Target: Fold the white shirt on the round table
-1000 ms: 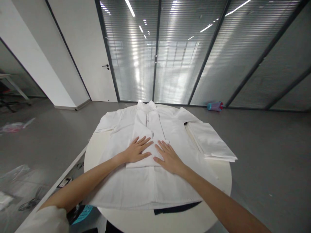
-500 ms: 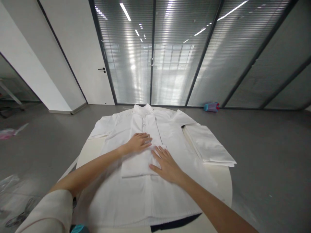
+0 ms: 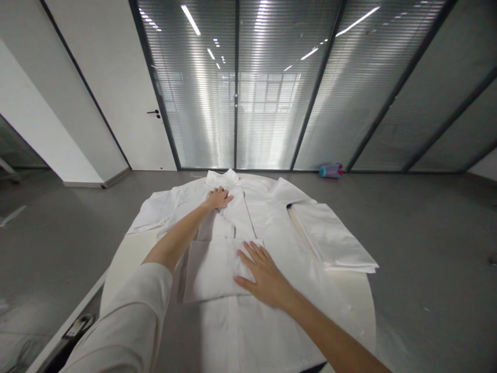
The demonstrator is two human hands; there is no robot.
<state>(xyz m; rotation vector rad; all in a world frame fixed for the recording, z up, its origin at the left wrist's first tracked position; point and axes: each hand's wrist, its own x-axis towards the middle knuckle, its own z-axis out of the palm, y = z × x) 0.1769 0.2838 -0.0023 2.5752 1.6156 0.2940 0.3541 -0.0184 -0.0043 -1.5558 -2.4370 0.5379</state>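
A white shirt (image 3: 279,212) lies spread on a round pale table, its collar (image 3: 222,177) at the far edge. On its middle lies a folded white cloth piece (image 3: 212,269), its lower edge running straight across. My left hand (image 3: 219,198) reaches far forward and rests on the white cloth just below the collar, fingers slightly bent and apart. Flat on the right part of the folded piece is my right hand (image 3: 262,274), fingers spread. A sleeve (image 3: 147,212) of the shirt reaches out to the left.
Folded white cloth (image 3: 330,233) lies at the table's right side, with a corner past the edge. The table rim (image 3: 368,311) shows beside it. A blue and pink object (image 3: 331,171) lies on the floor by the glass wall (image 3: 267,103). A door (image 3: 151,134) stands left.
My left hand has moved forward from the middle of the shirt to just below the collar. My right hand remains on the folded piece. The view has shifted slightly.
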